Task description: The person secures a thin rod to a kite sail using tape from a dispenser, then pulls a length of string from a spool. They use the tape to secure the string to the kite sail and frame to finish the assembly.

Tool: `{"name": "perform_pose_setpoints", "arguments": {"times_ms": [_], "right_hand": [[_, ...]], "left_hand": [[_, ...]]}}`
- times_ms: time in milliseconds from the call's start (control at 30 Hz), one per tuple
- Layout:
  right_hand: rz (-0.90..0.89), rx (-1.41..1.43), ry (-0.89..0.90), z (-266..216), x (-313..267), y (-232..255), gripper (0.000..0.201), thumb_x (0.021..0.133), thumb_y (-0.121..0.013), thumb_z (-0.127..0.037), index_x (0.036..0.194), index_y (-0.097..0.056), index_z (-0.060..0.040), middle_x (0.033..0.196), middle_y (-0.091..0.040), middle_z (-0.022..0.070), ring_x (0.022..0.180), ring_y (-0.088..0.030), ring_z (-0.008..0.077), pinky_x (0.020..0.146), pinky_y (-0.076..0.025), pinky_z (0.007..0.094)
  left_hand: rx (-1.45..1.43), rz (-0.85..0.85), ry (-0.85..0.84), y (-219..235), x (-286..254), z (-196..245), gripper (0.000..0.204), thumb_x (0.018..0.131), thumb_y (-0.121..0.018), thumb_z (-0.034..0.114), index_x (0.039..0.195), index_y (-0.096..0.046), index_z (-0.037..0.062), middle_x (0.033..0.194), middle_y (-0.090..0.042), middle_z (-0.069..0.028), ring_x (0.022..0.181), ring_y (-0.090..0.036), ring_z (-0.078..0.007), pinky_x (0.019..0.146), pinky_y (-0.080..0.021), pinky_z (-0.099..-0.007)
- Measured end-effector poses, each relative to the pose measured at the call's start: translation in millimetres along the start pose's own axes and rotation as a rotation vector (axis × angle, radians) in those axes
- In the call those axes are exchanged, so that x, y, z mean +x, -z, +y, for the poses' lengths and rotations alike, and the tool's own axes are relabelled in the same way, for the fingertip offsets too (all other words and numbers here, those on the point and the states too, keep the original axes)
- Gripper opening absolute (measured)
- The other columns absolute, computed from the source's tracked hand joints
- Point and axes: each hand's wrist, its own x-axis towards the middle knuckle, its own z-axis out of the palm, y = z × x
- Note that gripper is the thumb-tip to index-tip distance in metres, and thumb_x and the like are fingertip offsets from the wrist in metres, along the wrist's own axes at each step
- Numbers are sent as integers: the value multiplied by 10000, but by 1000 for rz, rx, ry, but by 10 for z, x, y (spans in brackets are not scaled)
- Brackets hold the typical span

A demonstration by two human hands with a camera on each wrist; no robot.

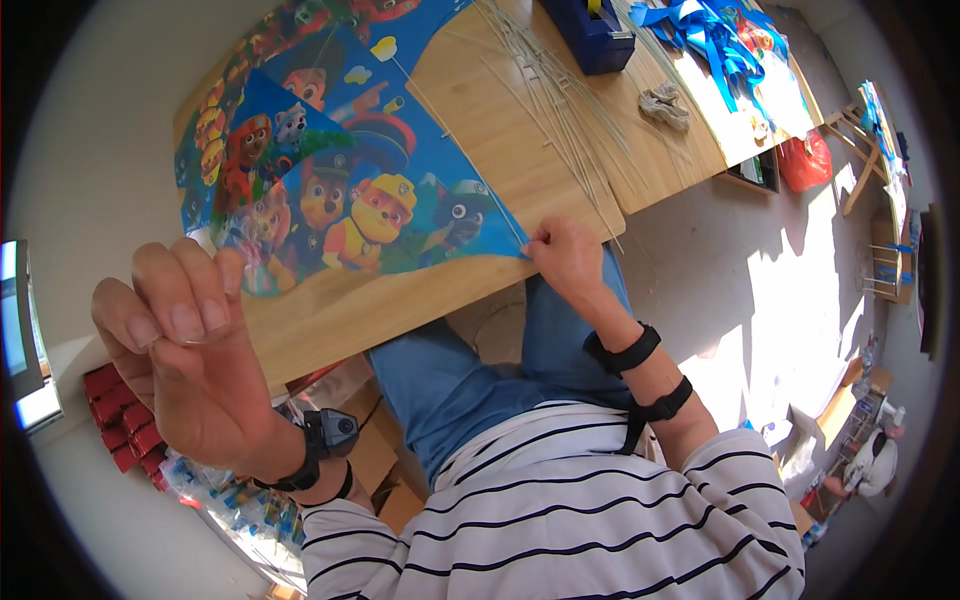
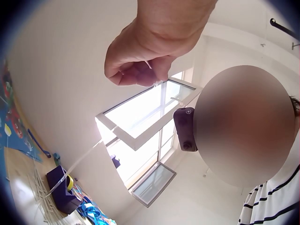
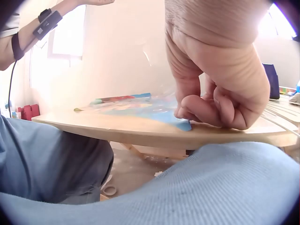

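Observation:
My left hand [image 1: 200,350] is raised at the left, close to the camera, thumb and fingertips pinched together on a thin clear strip. In the left wrist view that hand [image 2: 157,35] shows a pale sliver at its fingers. On the wooden table lies a blue printed sheet [image 1: 440,215] with cartoon dogs, a thin rod along its right edge. At its lower right corner my right hand [image 1: 575,265] pinches the sheet's tip by the table edge. In the right wrist view the right hand [image 3: 215,75] has curled fingers over the blue corner [image 3: 183,125].
Thin pale rods [image 1: 545,85] lie loose right of the sheet. Beyond them stand a dark blue tape dispenser [image 1: 592,38] and a crumpled beige item [image 1: 664,106]. Blue ribbons [image 1: 705,45] lie on the far right table part, and a red bag [image 1: 805,162] is below it.

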Motion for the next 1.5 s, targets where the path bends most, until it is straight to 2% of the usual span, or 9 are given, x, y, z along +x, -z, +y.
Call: {"name": "perform_pose_setpoints", "arguments": {"times_ms": [200, 267, 533, 633, 767, 867, 1333, 1433, 1500], "right_hand": [[71, 5, 40, 28, 184, 52, 71, 731, -666, -137, 718, -671, -67, 678, -647, 173, 675, -642, 379, 604, -497, 465], [73, 33, 70, -44, 378, 72, 72, 728, -656, -130, 735, -668, -59, 704, -652, 182, 701, -645, 379, 620, -498, 463], [-14, 143, 296, -429, 1303, -89, 101, 720, -612, -90, 777, -672, -32, 790, -665, 200, 791, -642, 384, 685, -498, 469], [-26, 79, 318, -546, 1509, -286, 101, 710, -684, -115, 776, -695, -39, 781, -686, 158, 775, -660, 343, 677, -509, 423], [-1, 17, 285, -652, 1552, -482, 91, 687, -693, -110, 755, -708, -51, 804, -696, 158, 797, -667, 342, 685, -518, 430], [-7, -15, 277, -681, 1568, -551, 85, 675, -702, -108, 744, -712, -58, 804, -697, 156, 799, -669, 342, 687, -521, 436], [-41, 12, 310, -747, 1478, -502, 75, 676, -722, -101, 751, -718, -92, 793, -702, 122, 809, -672, 321, 685, -511, 437], [-42, 30, 324, -759, 1451, -489, 95, 682, -606, -50, 717, -678, -100, 800, -682, 125, 817, -651, 339, 655, -503, 441], [-44, 22, 325, -766, 1444, -485, 95, 685, -605, -51, 717, -679, -102, 795, -681, 126, 824, -650, 338, 660, -504, 442]], "left_hand": [[-33, 17, 22, -65, -13, 61, 221, 900, -690, 68, 881, -492, 165, 844, -485, 5, 820, -462, -140, 810, -324, -333], [-9, 0, -7, -60, -56, 89, 230, 888, -706, 72, 926, -502, 172, 876, -531, 9, 819, -501, -137, 796, -341, -328], [-56, 65, -19, -341, -182, 208, 286, 842, -768, 88, 841, -496, 173, 791, -542, 15, 732, -521, -122, 738, -368, -300], [-75, 32, 7, -322, -188, 221, 288, 844, -760, 61, 826, -490, 161, 785, -529, 2, 732, -507, -131, 739, -367, -304], [-66, 57, 45, -318, -189, 206, 290, 842, -763, 63, 842, -490, 163, 783, -525, 5, 727, -500, -130, 744, -367, -307], [-14, 114, -19, -315, -194, 136, 292, 815, -799, 129, 884, -519, 175, 780, -587, 9, 683, -559, -131, 649, -386, -286], [-59, 169, -9, -299, -191, 71, 307, 800, -794, 69, 886, -512, 158, 781, -574, -12, 677, -534, -148, 639, -369, -301], [-62, 169, -13, -299, -184, 62, 309, 800, -791, 63, 886, -510, 157, 781, -570, -14, 678, -533, -152, 638, -367, -304], [-63, 168, -12, -300, -180, 60, 310, 799, -791, 61, 887, -509, 156, 783, -569, -16, 680, -532, -154, 637, -366, -306]]}}
